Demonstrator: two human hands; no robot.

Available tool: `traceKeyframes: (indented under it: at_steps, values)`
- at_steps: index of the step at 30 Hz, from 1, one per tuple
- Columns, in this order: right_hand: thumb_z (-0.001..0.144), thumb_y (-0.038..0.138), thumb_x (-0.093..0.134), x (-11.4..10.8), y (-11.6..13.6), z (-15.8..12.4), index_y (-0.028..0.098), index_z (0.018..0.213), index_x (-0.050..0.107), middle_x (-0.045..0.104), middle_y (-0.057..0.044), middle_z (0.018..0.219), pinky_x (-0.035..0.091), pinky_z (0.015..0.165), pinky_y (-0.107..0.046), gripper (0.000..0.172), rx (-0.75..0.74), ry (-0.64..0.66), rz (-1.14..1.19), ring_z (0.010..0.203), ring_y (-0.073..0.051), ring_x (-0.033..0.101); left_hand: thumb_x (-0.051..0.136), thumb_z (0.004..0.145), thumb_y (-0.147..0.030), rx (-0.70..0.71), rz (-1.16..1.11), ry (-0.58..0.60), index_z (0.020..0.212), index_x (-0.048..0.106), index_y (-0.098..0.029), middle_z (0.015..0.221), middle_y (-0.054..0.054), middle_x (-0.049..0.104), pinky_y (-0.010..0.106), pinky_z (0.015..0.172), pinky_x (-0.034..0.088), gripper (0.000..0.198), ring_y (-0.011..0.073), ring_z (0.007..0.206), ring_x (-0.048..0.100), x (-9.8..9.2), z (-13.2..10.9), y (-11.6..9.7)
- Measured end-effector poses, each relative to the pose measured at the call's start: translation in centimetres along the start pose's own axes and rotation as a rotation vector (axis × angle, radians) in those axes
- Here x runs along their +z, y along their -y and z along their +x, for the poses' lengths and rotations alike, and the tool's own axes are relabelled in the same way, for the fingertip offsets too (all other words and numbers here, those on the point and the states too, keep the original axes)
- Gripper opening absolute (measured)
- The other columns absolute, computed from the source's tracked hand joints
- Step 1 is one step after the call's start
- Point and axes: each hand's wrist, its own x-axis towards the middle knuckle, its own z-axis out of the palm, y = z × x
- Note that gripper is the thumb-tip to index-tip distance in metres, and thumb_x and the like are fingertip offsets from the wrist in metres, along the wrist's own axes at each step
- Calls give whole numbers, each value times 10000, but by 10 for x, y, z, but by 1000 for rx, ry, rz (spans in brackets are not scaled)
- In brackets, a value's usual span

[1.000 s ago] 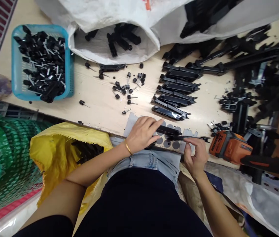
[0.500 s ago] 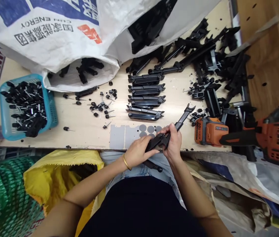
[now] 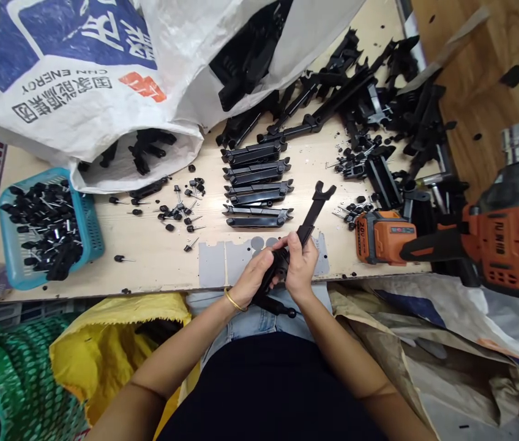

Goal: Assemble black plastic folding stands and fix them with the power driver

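My right hand (image 3: 302, 267) is closed around a black plastic arm with a forked end (image 3: 313, 211), which slants up over the table edge. My left hand (image 3: 251, 280) grips the lower black part (image 3: 266, 275), close against my right hand; fingers hide where the pieces meet. Below the hands, a black rod with a ball tip (image 3: 278, 306) sticks out over my lap. Just beyond lies a column of folded black arms (image 3: 259, 195) on the table. Grey flat sheets (image 3: 212, 263) with round discs lie under and beside the hands.
At left stands a blue basket (image 3: 97, 226) of black-headed screws, with loose black-headed screws (image 3: 177, 211) nearby. White sacks (image 3: 80, 128) of black parts fill the back. Black parts (image 3: 379, 110) heap at right, behind an orange cordless power tool (image 3: 507, 245). A yellow sack (image 3: 98, 331) hangs below.
The forked arm has turned more upright, and both hands have drawn closer together around the black pieces. The view has shifted, so the table items appear further left.
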Motion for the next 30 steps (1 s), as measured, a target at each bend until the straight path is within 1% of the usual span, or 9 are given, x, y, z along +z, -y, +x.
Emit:
traceKeyframes:
  at_steps: [5,10,15,19,22,24,26,28,30]
  values:
    - [783,590,583,3,2,6,174,622,539,595,7,535,421,441,-221,449,87,143,-49,444,-102,525,492,766,-735,-58,-158,47,1296,485,-164,581,-35,527,184,439,398,779,84,478,463,0,-3,0]
    - [795,614,541,9,-1,3,188,651,546,610,2,565,464,530,-238,450,-8,-24,-23,516,-119,561,629,729,-657,-7,-254,22,1204,574,-183,691,-14,568,172,461,392,674,66,517,488,-2,-1,1]
    - [776,574,595,5,3,8,176,571,536,553,22,483,427,480,-228,451,89,252,-77,444,-100,510,640,716,-659,-33,-331,-1,1246,534,-182,649,-27,557,188,431,390,720,79,485,492,-1,-2,7]
    - [811,539,572,8,2,5,178,630,544,598,13,546,440,532,-229,405,-28,71,-51,510,-109,549,654,699,-660,-2,-314,-32,1178,566,-170,650,-32,559,179,421,376,690,63,458,476,1,0,11]
    - [814,525,573,8,0,4,176,617,551,593,12,541,428,535,-231,402,-85,87,-113,514,-109,541,597,708,-706,-23,-281,12,1218,542,-169,635,-30,565,199,436,400,743,78,451,485,-4,9,13]
    - [811,523,577,3,0,8,175,603,555,581,15,532,419,522,-231,406,-71,119,-145,496,-104,523,476,765,-740,-44,-178,58,1300,484,-171,645,-13,587,234,470,442,781,110,477,531,-10,13,10]
    - [811,531,568,-2,-1,16,174,595,552,568,17,534,421,527,-232,418,-70,62,-140,500,-103,519,388,804,-747,14,55,126,1369,422,-175,824,55,656,303,610,519,805,173,661,633,-12,12,3]
    - [808,537,566,-7,-1,24,174,594,539,544,23,540,424,542,-231,422,-95,-82,-93,514,-100,510,512,722,-763,167,413,195,1440,317,-182,1186,142,600,398,850,516,944,275,1023,617,-7,4,-4]
    - [805,546,561,-8,-4,30,179,602,509,510,35,546,421,547,-228,423,-106,-237,0,517,-92,486,744,577,-660,323,826,133,1490,176,-197,1433,181,386,477,1012,418,1171,359,1270,438,6,-6,-6]
